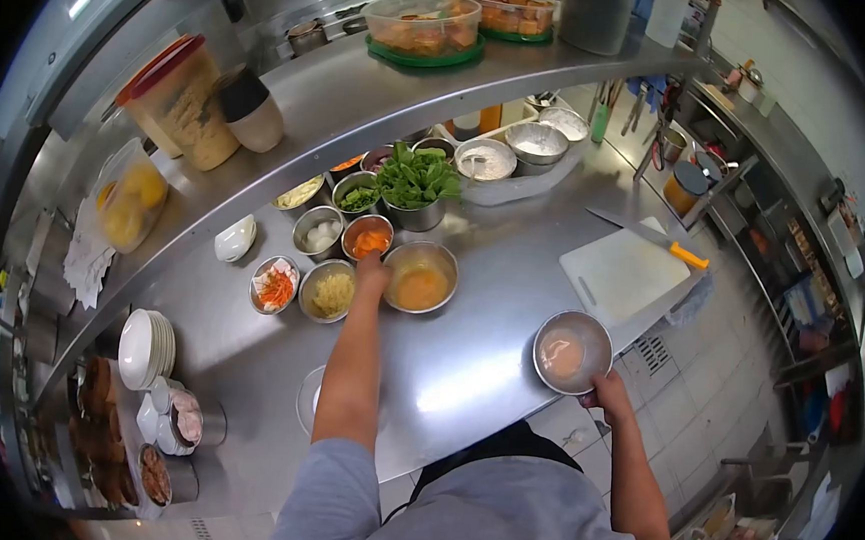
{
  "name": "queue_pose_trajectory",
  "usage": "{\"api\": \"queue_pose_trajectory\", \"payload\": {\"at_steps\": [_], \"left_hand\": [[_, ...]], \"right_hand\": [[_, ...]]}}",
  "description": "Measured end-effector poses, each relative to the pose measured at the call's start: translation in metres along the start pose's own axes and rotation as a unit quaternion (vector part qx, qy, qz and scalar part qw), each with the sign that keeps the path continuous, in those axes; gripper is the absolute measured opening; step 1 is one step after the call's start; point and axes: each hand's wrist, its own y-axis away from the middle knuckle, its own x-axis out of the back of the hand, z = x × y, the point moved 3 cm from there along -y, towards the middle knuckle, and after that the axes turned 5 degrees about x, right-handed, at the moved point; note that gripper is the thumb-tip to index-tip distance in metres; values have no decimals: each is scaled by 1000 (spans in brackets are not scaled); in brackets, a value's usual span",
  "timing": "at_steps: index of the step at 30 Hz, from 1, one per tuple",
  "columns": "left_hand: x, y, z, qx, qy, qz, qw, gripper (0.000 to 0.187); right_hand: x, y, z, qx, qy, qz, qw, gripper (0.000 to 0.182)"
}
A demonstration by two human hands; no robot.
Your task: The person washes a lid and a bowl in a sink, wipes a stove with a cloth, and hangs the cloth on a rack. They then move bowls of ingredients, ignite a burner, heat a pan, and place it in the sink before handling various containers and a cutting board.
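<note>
My right hand (606,395) grips the rim of a metal bowl (574,352) at the table's front edge. Pinkish-orange liquid covers part of its bottom. Stretched out across the table, my left hand (374,276) has its fingers drawn together at the front rim of a small metal bowl of orange pieces (368,235); what they grip is hidden. Just right of it stands a metal bowl of yellow-orange liquid (420,281). To its left is a bowl of chopped pale yellow food (332,294). Farther left sits a bowl with orange shreds (274,286).
Behind are a pot of leafy greens (418,184) and bowls of white powder (485,160). A knife (645,237) lies across a white cutting board (625,270) at right. Stacked white plates (146,348) stand left. A metal shelf (333,113) overhangs the back.
</note>
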Motion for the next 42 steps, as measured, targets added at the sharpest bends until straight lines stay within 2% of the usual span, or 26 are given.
{"api": "queue_pose_trajectory", "payload": {"at_steps": [2,5,11,14,16,18,21,24,26,28,31,33,34,42], "left_hand": [[-3,7,-4,-23,44,41,998,31],[-4,18,-1,-67,8,70,995,32],[-4,37,21,-106,-1,70,992,30],[-12,47,34,-90,23,28,995,27],[-19,50,42,-116,16,23,993,27],[-25,60,65,-141,39,13,989,27],[-36,75,99,-113,65,-42,991,29],[-51,91,145,-166,45,-29,985,28],[-71,91,167,-133,59,-56,988,26],[-75,115,221,-162,124,-80,976,24],[-78,151,319,-190,95,-89,973,23],[-91,167,373,-186,145,-124,964,23],[-102,173,397,-168,187,-157,955,23],[-204,192,606,-269,175,-239,917,23]], "right_hand": [[5,16,6,-9,-10,12,1000,35],[20,38,3,-12,-29,37,999,35],[76,61,25,-26,-38,81,996,37],[111,73,37,-44,-30,114,992,35],[135,79,46,-53,-38,122,990,35],[164,84,58,-60,-51,139,987,36],[208,88,77,-77,-82,167,979,35],[255,89,79,-79,-93,172,977,32],[290,85,77,-73,-102,186,975,32],[328,80,86,-68,-120,189,972,31],[385,76,82,-66,-116,205,970,29],[421,77,73,-61,-127,217,966,27],[439,76,71,-61,-140,223,963,27],[568,60,65,-49,-194,292,935,24]]}}
